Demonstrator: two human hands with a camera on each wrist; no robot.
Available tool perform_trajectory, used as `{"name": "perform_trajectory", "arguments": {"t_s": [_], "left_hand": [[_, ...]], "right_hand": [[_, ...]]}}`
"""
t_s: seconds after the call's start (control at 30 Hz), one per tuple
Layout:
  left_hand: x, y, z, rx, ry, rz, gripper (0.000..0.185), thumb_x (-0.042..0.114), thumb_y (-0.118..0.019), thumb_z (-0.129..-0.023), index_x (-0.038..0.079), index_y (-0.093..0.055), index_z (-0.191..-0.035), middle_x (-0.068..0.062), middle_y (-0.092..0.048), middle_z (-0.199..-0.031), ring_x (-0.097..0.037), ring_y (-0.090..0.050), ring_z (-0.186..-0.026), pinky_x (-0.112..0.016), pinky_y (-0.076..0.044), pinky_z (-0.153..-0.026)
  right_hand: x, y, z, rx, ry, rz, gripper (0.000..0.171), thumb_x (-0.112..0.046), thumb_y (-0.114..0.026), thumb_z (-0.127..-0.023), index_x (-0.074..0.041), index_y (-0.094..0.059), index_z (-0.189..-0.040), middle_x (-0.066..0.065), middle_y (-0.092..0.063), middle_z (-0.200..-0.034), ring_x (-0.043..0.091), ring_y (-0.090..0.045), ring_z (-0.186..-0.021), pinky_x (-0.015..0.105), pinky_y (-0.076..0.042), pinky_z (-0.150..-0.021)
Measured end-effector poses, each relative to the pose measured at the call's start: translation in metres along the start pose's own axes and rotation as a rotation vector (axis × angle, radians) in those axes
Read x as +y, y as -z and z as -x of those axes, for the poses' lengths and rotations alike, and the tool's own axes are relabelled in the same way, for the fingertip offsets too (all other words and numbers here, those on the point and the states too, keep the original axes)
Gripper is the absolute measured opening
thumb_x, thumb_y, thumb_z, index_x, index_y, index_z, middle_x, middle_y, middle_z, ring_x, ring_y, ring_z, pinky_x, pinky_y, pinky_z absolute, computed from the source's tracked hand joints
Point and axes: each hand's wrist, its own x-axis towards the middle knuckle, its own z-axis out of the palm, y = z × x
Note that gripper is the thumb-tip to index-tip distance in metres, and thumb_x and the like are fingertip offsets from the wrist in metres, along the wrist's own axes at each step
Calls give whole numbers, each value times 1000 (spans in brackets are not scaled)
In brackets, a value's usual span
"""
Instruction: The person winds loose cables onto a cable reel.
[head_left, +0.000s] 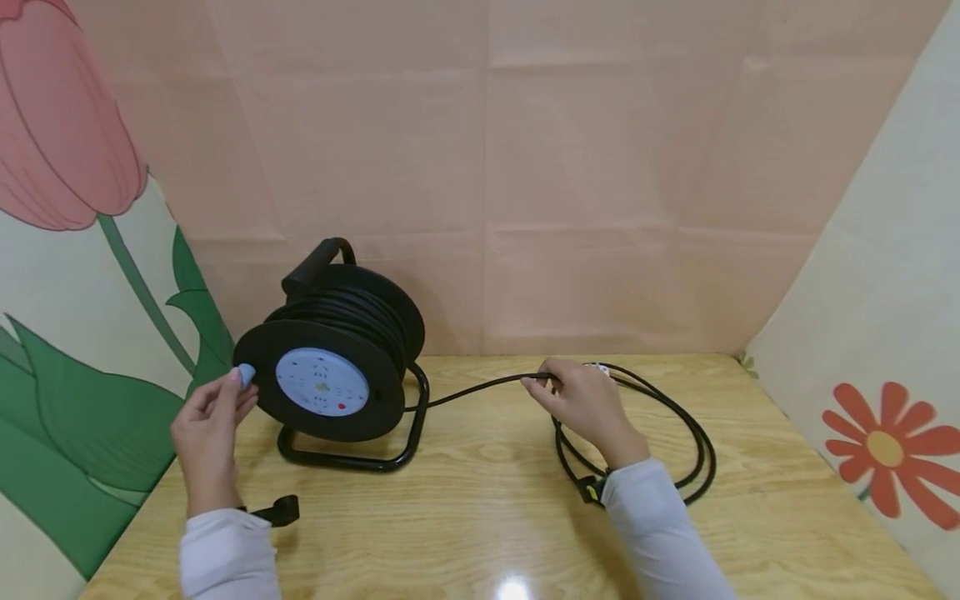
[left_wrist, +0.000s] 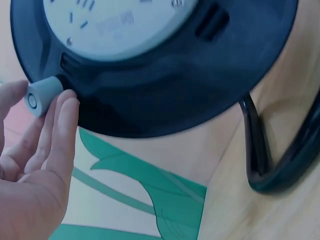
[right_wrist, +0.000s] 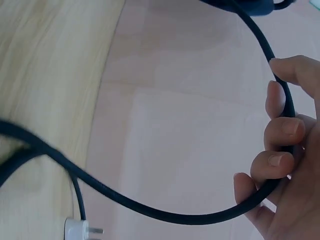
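A black cable reel point(head_left: 386, 400) stands on the table, with black cable wound on its drum and a pale socket panel point(head_left: 322, 382) on its face. My left hand point(head_left: 206, 437) pinches the small grey-blue crank knob point(left_wrist: 44, 95) near the rim, thumb on one side and fingers on the other. From the reel's base a black cable point(head_left: 472, 390) runs rightward to my right hand point(head_left: 596, 412). In the right wrist view the fingers point(right_wrist: 284, 131) curl round this cable. Beyond that hand the cable lies in loose loops point(head_left: 705, 446), and a white plug point(right_wrist: 76, 229) shows there.
The reel rests on a black tube stand point(head_left: 345, 462) and has a carry handle point(head_left: 309, 267) on top. The wooden table point(head_left: 465, 517) ends at a pink backdrop point(head_left: 570, 167). Flower-printed panels flank both sides. Dark straps and camera parts point(head_left: 279, 511) sit at the wrists.
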Motion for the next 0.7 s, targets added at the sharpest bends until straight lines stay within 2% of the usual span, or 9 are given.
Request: {"name": "perform_trajectory", "arguments": {"t_s": [0.27,0.37,0.7], "left_hand": [[8,-14,8,40,-39,96,34,12,-83,-82,-3,-72,-111,-8,-74,-95,-15,-73,-80,-24,-57,-76],[11,-20,11,43,-60,100,38,11,-83,-82,-3,-71,-115,-8,-74,-98,-14,-73,-83,-24,-57,-78],[19,-32,20,33,-105,-72,41,23,-79,-88,8,-71,-126,-4,-68,-114,-14,-64,-106,-14,-49,-89]], "right_hand": [[-17,-7,-10,46,47,-21,20,-47,-72,-91,-30,-67,-81,-12,-41,-58,8,-32,-45,28,-26,-42],[-22,-11,-13,50,54,-25,19,-45,-74,-90,-30,-68,-81,-12,-41,-58,8,-33,-46,28,-26,-42],[-34,-21,-17,46,124,-8,15,-39,-67,-94,-26,-69,-87,-14,-43,-64,6,-37,-51,26,-31,-43]]}}
